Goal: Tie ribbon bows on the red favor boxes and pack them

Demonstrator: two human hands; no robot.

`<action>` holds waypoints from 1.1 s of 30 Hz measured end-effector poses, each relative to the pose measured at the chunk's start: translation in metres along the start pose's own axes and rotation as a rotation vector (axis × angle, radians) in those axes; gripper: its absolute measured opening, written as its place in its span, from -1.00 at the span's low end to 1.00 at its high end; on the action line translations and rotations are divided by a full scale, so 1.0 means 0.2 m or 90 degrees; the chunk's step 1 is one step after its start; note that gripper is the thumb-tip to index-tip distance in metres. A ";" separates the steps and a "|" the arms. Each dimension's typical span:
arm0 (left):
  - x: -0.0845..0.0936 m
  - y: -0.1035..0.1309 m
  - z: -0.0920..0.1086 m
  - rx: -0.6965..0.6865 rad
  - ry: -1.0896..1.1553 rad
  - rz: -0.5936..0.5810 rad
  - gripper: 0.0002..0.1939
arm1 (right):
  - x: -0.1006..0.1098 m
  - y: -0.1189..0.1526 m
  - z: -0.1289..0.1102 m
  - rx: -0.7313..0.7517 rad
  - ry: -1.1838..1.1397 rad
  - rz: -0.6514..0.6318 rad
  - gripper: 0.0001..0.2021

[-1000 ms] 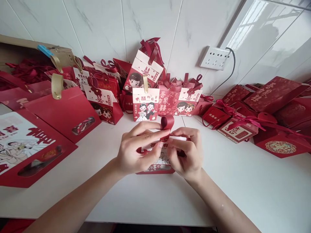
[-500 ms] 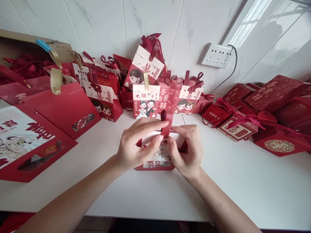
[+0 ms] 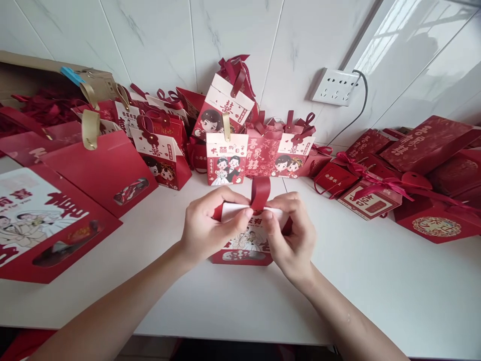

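Observation:
A small red and white gift box (image 3: 246,238) stands upright on the white table, its front printed with a cartoon couple above a clear window. From its top rises a dark red ribbon loop (image 3: 260,193). My left hand (image 3: 210,220) pinches the box's top edge just left of the ribbon, thumb in front and fingers behind. On the other side of the ribbon, my right hand (image 3: 291,228) pinches the same edge, its thumb on the white front. Both thumb tips lie close together at the ribbon's foot. My fingers partly cover the box's sides and printed lettering.
Finished-looking boxes, such as one with a gold ribbon (image 3: 226,158), line the tiled wall. Larger red boxes (image 3: 101,163) stand at left, before a cardboard carton (image 3: 37,62). More red boxes (image 3: 436,220) are piled at right. A power strip (image 3: 334,86) hangs on the wall.
My left fingers have come down from the ribbon loop to the box's top edge behind it. The right fingers have closed in beside the ribbon. The ribbon loop sits slightly lower.

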State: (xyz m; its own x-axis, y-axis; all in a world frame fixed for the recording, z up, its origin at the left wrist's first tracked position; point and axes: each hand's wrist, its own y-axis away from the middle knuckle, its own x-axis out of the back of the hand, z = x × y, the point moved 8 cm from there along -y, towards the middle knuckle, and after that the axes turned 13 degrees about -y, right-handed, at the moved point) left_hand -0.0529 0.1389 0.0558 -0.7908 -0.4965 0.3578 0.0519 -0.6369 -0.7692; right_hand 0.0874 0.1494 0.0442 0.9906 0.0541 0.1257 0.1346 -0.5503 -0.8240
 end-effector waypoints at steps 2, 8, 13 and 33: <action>0.00 0.00 0.00 0.008 -0.002 0.002 -0.92 | 0.00 0.00 0.00 -0.011 -0.018 0.001 -0.92; -0.01 0.00 -0.03 0.073 0.013 -0.027 -0.96 | 0.00 -0.01 0.01 -0.051 -0.021 -0.014 -0.95; -0.02 0.00 -0.05 0.097 0.038 -0.036 -0.98 | 0.01 -0.02 0.00 -0.030 0.009 -0.010 -0.95; -0.02 -0.01 -0.02 0.041 0.033 -0.051 -0.93 | 0.00 -0.02 0.01 -0.017 -0.024 -0.030 -0.95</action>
State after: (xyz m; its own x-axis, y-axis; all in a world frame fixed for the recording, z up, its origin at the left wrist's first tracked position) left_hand -0.0519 0.1446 0.0547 -0.8248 -0.4123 0.3868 0.0257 -0.7109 -0.7028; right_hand 0.0872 0.1532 0.0466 0.9834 0.1120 0.1427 0.1811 -0.5681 -0.8028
